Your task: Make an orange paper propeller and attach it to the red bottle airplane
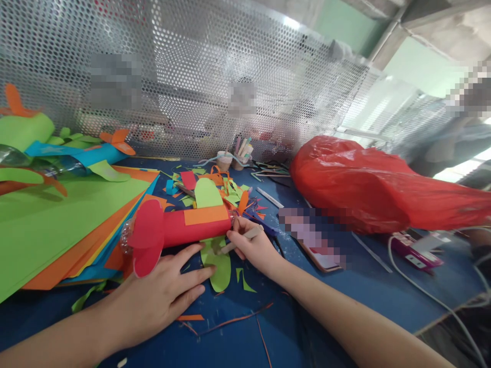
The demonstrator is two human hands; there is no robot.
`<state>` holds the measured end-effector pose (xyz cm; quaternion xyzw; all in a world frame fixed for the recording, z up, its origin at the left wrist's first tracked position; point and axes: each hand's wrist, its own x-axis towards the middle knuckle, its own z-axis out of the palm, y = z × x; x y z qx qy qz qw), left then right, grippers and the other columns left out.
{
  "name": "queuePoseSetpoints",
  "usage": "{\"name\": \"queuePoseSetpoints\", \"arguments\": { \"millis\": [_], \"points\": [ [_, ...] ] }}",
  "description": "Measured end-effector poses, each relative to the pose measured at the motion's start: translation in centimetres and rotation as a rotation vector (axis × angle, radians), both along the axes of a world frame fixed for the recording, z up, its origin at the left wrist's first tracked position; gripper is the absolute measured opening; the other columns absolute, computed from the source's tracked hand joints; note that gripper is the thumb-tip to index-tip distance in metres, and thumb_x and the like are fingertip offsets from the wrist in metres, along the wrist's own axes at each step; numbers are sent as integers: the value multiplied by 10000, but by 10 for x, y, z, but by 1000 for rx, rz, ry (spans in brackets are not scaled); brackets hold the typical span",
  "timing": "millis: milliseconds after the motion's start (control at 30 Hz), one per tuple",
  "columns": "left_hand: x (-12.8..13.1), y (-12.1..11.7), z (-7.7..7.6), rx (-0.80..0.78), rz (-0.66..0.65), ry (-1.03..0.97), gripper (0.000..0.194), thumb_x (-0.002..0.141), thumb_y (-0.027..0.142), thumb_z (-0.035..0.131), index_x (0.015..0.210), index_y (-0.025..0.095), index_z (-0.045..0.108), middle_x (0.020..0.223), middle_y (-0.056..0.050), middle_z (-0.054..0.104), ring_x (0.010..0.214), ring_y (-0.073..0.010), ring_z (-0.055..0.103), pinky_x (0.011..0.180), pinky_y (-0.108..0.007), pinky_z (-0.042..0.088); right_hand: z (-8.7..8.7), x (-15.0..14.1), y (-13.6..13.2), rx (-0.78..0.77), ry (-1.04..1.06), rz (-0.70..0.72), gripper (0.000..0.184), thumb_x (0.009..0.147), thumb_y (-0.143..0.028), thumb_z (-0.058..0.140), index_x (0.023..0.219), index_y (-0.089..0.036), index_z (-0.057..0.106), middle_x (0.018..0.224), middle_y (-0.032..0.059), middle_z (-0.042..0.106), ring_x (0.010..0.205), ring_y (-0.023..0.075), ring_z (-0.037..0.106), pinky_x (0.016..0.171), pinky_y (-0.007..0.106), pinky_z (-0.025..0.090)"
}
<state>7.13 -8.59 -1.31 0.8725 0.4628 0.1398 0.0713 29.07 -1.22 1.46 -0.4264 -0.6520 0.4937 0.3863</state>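
Red paper wraps the bottle body (pixel 174 230) lying just beyond the left fingertips. The left hand (pixel 164 286) spreads its fingers apart, with a tip pressing the green wing (pixel 220 273); the right hand (pixel 255 250) has its fingers clamped on a pale pen (pixel 253 232) slanting down to that wing. Past both sets of fingers, the body stands before paper scraps (pixel 188 180). Right of the right fingers lie a phone (pixel 316 245), its screen blurred, and, farther off, a red bag (pixel 353 189), cut off by the frame. Whether the pen's tip touches is unclear.
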Motion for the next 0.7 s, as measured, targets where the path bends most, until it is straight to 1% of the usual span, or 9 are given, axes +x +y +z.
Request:
{"name": "queuePoseSetpoints", "arguments": {
  "millis": [100, 200, 300, 367, 567, 700],
  "points": [
    [0, 0, 0, -10, 5, 6, 375, 987, 482, 332, 1328, 492, 489, 1505, -15, 405, 1148, -311, 603, 899, -486, 536, 0, 0, 0, -9, -2, 4, 230, 754, -248, 556, 615, -230, 373, 344, -127, 381, 304, 60, 333, 363, 175, 220],
    [0, 0, 0, -43, 12, 41, 378, 987, 490, 323, 1343, 525, 446, 1516, -8, 386, 1164, -324, 592, 888, -516, 537, -1, -1, 1, -11, -10, -2, 222, 747, -238, 555, 615, -232, 376, 342, -127, 386, 300, 61, 337, 356, 176, 218],
    [0, 0, 1, -43, 8, 65, 383, 991, 479, 315, 1353, 526, 431, 1521, -24, 378, 1172, -333, 583, 894, -545, 524, -2, 0, 2, -9, -7, -18, 225, 731, -222, 558, 602, -231, 374, 348, -129, 381, 297, 58, 331, 344, 174, 214],
    [0, 1, 0, -36, -2, 57, 381, 992, 472, 320, 1351, 524, 436, 1519, -23, 381, 1167, -332, 586, 899, -546, 520, -2, 0, 3, -13, 8, -24, 226, 727, -219, 556, 597, -231, 371, 347, -132, 372, 294, 55, 325, 340, 172, 212],
    [0, 0, -1, -29, 14, 14, 367, 984, 483, 351, 1333, 527, 457, 1511, 8, 395, 1165, -317, 593, 912, -498, 525, -1, 1, 3, -10, -3, -14, 218, 736, -211, 546, 602, -228, 375, 342, -132, 377, 300, 52, 331, 351, 170, 221],
    [0, 0, 1, -27, 2, 5, 379, 988, 503, 305, 1321, 511, 486, 1496, -12, 416, 1154, -324, 600, 901, -522, 524, -1, 1, 2, -6, 6, -7, 221, 739, -209, 545, 601, -229, 374, 346, -131, 373, 302, 53, 326, 348, 173, 219]
  ]
}}
